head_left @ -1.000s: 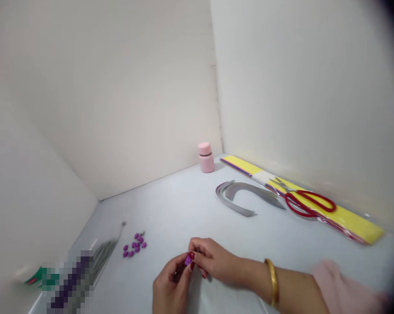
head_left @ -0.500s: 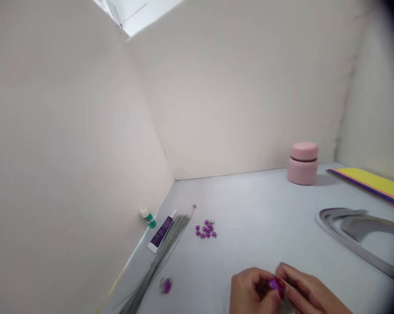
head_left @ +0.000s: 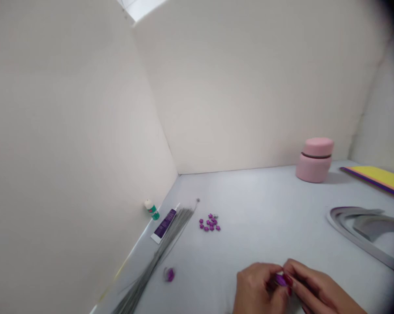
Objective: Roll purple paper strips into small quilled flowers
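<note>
Low in the view, my left hand (head_left: 254, 288) pinches a small shiny purple piece (head_left: 281, 280) between thumb and forefinger. My right hand (head_left: 323, 285) meets it from the right, its red-nailed fingertips pressed on the same piece. Fingers hide most of the piece, so its full shape cannot be made out. Beyond my hands, a cluster of several small purple stars (head_left: 212, 223) lies on the table, with a small silvery bit at its edge. A blurred purple object with a clear loop (head_left: 170, 274) rests to the left of my left hand.
At the left lie a bundle of thin grey wires (head_left: 157, 257), a purple and white tube (head_left: 164, 223) and a green and white bottle (head_left: 152, 209) by the wall. On the right are curved grey strips (head_left: 339, 229), a pink lidded jar (head_left: 314, 162) and yellow-topped sheets (head_left: 380, 176).
The view has shifted, so the table things appear slightly higher and further right. My hands stay together on the purple piece, and my right fingertips now cover more of its right side.
</note>
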Demonstrator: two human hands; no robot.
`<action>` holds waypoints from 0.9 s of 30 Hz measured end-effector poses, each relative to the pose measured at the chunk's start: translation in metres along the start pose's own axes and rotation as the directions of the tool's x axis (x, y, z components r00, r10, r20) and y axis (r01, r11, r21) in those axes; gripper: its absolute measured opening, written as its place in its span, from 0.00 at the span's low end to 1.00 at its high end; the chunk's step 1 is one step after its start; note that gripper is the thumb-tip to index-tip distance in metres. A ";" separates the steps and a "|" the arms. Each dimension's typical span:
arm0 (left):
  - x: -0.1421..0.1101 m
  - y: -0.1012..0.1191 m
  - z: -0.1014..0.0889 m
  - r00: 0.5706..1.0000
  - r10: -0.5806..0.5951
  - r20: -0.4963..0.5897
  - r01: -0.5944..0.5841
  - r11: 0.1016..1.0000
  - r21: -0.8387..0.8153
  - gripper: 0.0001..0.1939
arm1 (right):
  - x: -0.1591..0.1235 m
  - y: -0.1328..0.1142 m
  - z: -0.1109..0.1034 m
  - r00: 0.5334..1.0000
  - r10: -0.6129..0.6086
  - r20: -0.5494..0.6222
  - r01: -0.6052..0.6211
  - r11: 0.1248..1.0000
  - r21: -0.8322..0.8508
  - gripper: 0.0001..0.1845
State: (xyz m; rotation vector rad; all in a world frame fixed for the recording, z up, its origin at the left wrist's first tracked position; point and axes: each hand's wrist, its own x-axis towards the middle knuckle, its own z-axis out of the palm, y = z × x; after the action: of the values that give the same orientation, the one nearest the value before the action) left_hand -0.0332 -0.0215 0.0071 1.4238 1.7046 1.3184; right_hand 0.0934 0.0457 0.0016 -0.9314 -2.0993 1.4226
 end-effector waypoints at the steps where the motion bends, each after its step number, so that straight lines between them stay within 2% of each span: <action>1: -0.001 0.004 -0.002 0.999 0.038 0.017 -0.039 0.999 0.029 0.15 | -0.001 -0.002 -0.001 1.000 -0.001 0.018 0.001 1.000 0.000 0.20; 4: -0.002 0.008 -0.007 0.996 0.085 0.013 -0.086 0.994 0.063 0.10 | -0.003 -0.005 -0.003 0.999 -0.002 0.036 0.001 1.000 0.029 0.19; 10: 0.003 -0.009 -0.005 0.987 0.154 0.053 -0.154 0.988 -0.001 0.10 | -0.001 -0.001 -0.004 0.997 0.039 0.067 -0.059 0.943 0.328 0.18; 14: 0.005 -0.020 -0.003 0.983 0.180 -0.042 -0.183 0.981 -0.065 0.08 | 0.001 0.002 -0.006 0.997 0.080 -0.008 -0.071 0.925 0.374 0.17; 17: 0.005 -0.025 -0.001 0.985 0.174 -0.017 -0.175 0.982 -0.072 0.08 | 0.000 0.003 -0.007 1.000 0.008 0.008 -0.010 0.967 0.254 0.16; 20: 0.004 -0.027 0.001 0.984 0.180 0.009 -0.179 0.983 -0.045 0.08 | -0.003 0.003 -0.009 0.997 -0.081 -0.014 0.082 0.996 0.024 0.11; 24: 0.004 -0.027 0.003 0.984 0.173 0.039 -0.173 0.985 0.014 0.06 | -0.005 0.003 -0.014 0.979 -0.202 0.032 0.203 0.943 -0.265 0.10; 27: 0.004 -0.027 0.004 0.989 0.139 0.050 -0.140 0.990 0.029 0.06 | -0.006 0.003 -0.015 0.979 -0.200 0.046 0.205 0.936 -0.285 0.09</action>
State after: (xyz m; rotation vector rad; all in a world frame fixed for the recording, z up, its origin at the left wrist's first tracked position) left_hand -0.0419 -0.0158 -0.0182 1.6056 1.6272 1.3246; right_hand 0.1081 0.0510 0.0048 -0.7795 -2.3813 1.0431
